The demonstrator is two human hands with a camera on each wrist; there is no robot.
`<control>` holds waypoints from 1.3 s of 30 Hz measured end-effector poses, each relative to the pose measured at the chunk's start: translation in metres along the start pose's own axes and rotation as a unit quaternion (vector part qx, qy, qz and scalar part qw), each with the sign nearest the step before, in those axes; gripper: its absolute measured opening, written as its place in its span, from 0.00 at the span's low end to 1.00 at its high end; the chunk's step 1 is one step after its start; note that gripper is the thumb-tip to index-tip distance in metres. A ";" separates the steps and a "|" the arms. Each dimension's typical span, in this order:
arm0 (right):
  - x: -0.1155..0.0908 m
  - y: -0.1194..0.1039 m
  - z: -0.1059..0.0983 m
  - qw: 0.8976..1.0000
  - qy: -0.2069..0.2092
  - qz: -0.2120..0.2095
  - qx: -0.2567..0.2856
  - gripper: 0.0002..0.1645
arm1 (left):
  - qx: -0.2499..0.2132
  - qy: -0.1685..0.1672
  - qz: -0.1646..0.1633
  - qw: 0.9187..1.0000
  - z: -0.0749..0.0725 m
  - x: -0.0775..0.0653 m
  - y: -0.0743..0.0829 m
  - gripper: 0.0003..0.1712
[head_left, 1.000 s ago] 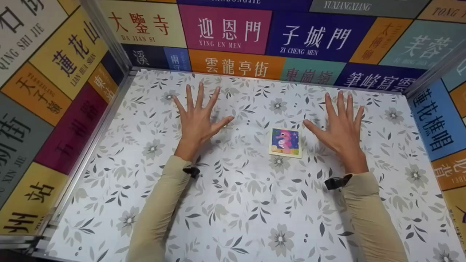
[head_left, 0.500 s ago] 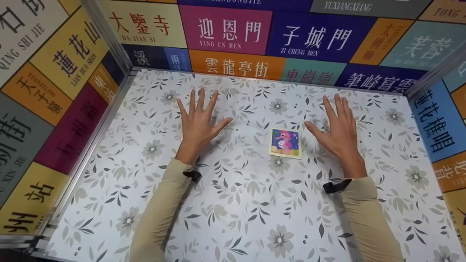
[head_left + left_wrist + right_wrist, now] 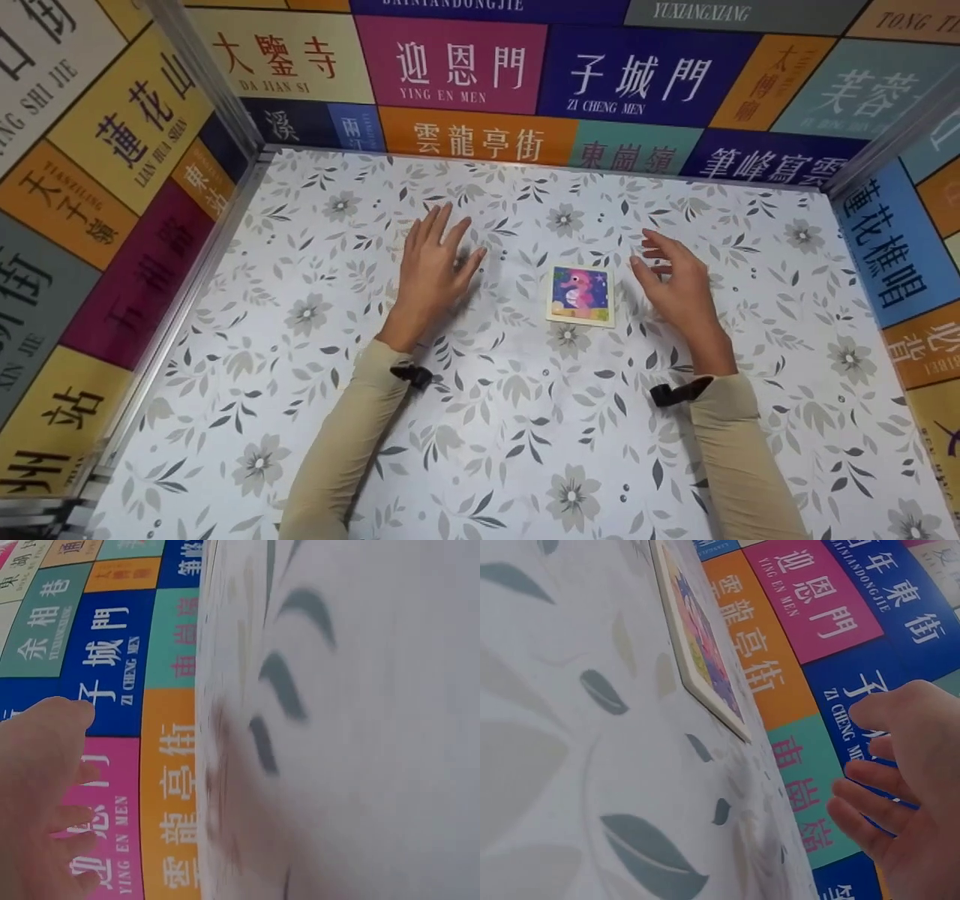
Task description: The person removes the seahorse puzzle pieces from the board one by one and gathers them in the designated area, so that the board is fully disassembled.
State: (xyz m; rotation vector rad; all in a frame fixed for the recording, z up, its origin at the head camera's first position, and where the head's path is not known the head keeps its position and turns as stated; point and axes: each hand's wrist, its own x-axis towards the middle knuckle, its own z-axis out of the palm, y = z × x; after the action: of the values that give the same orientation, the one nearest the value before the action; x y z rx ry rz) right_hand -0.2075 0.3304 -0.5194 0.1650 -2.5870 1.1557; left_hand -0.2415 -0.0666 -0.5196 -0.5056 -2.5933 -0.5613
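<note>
A square picture puzzle [image 3: 580, 297] with a pale frame and a pink seahorse on purple lies flat on the table, between the two hands. The left hand [image 3: 431, 274] is held to its left, fingers loosely extended, with nothing in it. On the puzzle's other side, close to its right edge but apart from it, is the right hand [image 3: 679, 289], its fingers relaxed and slightly bent around nothing. In the right wrist view the puzzle [image 3: 701, 645] appears edge-on, beyond the right hand [image 3: 900, 780]. The left wrist view shows part of the left hand [image 3: 45, 795] only.
The table [image 3: 480, 450] has a white cover printed with grey leaves and flowers. Colourful panels with Chinese lettering stand as a back wall [image 3: 465, 67], a left wall [image 3: 135, 247] and a right wall [image 3: 892, 255]. Black straps [image 3: 679, 391] sit at both wrists.
Both hands have drawn in from a wide finger spread. The left hand has shifted right toward the puzzle, and the right hand's fingers have bent and come nearer. The puzzle has not moved on the table.
</note>
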 end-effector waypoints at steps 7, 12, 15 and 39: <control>-0.003 0.007 0.010 0.998 -0.042 0.024 0.026 0.26 | -0.044 -0.016 0.002 0.999 0.007 -0.001 0.019 0.29; -0.006 0.010 0.016 0.995 -0.075 0.055 0.025 0.22 | -0.077 -0.027 0.016 0.997 0.012 0.001 0.034 0.29; -0.007 0.010 0.019 0.994 -0.087 0.063 0.023 0.20 | -0.092 -0.039 0.023 0.995 0.015 0.002 0.043 0.32; -0.008 0.014 0.026 0.993 -0.103 0.043 0.026 0.18 | -0.214 -0.206 0.044 0.954 0.059 0.026 0.109 0.27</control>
State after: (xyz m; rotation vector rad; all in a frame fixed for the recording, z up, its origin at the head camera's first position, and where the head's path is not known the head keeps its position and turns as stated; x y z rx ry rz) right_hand -0.2087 0.3197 -0.5484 0.1959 -2.7680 1.3003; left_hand -0.2361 0.0602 -0.5228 -0.9628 -2.8143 -1.0989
